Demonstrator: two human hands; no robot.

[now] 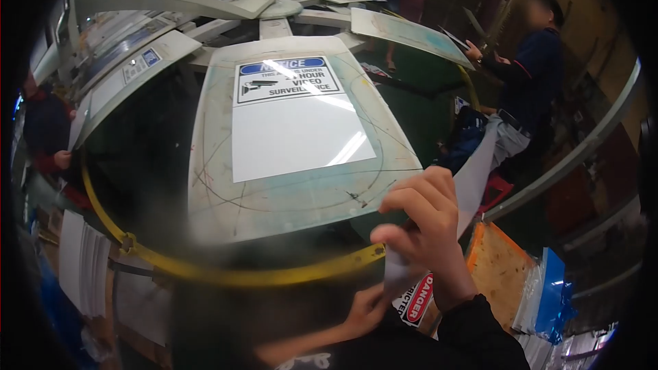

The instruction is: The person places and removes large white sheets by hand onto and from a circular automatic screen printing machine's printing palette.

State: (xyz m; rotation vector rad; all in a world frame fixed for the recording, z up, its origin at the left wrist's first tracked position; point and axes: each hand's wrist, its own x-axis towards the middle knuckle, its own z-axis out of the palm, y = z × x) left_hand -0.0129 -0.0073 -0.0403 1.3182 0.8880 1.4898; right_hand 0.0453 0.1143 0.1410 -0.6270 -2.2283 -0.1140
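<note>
My left hand (pixel 367 310) is low in the view, its fingers closed at the lower end of a blank white sheet (pixel 473 188). My right hand (pixel 428 216) is raised in front of that sheet, fingers curled and thumb apart, with nothing visible between them. Ahead lies a printing platen (pixel 288 212) bearing a white sheet, its upper half printed as a NOTICE video surveillance sign (pixel 291 81) and its lower half blank. Below my hands, a red and white DANGER sign (pixel 419 299) is partly hidden by my right forearm.
A yellow ring rail (pixel 226 275) curves in front of the platen. Other platens (pixel 404 31) radiate from a central hub (pixel 279 8). Co-workers stand at right (pixel 531 68), left (pixel 44 123) and back. Stacked sheets (pixel 82 260) and an orange-edged board (pixel 497 270) flank me.
</note>
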